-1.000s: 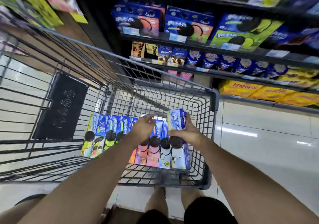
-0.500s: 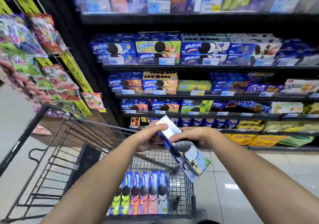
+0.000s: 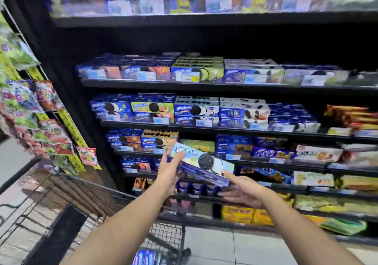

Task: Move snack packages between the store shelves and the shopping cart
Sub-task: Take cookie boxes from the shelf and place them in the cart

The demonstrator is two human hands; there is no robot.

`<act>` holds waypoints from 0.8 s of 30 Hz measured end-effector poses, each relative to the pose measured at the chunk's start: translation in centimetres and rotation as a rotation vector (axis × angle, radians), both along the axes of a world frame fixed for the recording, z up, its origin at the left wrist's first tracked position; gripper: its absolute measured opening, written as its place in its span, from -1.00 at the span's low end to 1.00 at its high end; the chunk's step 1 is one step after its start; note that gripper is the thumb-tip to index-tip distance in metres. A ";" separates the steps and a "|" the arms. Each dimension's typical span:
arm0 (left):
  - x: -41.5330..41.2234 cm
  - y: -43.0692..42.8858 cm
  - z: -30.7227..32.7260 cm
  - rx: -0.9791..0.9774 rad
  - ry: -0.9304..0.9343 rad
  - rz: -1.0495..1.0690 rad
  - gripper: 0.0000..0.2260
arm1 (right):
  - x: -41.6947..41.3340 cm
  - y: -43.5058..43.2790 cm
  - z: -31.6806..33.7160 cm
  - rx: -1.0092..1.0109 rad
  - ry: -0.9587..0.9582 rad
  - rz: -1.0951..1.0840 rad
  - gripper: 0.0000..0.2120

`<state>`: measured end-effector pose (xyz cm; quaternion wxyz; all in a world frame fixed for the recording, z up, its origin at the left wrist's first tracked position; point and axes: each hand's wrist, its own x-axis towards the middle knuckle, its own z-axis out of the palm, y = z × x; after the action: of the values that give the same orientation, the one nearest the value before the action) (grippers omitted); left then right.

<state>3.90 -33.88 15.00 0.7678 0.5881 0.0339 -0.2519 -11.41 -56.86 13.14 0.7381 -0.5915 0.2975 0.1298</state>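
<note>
A light-blue cookie box with a dark sandwich cookie printed on it is held tilted in the air in front of the store shelves. My left hand grips its left end. My right hand supports its lower right end with the fingers spread underneath. The box is level with a gap on the third shelf down, beside a green box. Below my arms stands the wire shopping cart, where the tops of other cookie boxes show at the bottom edge.
Shelves full of blue cookie boxes fill the view ahead, with yellow packs on the lowest shelf. A rack of hanging candy bags stands at the left. Pale floor tiles lie to the cart's right.
I lifted one box out of the cart with both hands and raised it toward the shelves. The view swung upward from the cart to the shelving. The box turned to lie nearly flat.
</note>
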 end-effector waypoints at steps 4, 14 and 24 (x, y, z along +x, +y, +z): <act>-3.5 -6.1 1.2 -0.065 -0.062 -0.039 -0.51 | -3.3 -6.2 1.8 0.042 -0.108 -0.094 -0.39; -8.2 -15.4 5.1 0.086 -0.254 -0.213 -0.50 | -8.9 -17.6 4.3 -0.002 -0.268 -0.167 -0.41; -7.8 -20.1 6.7 0.376 -0.471 -0.438 -0.54 | -10.5 -23.0 6.8 -0.074 -0.310 -0.178 -0.63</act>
<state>-3.91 -53.98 21.67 0.5610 0.7541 -0.2245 -0.2572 -21.90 -79.84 19.95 0.7616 -0.6024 0.2358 -0.0397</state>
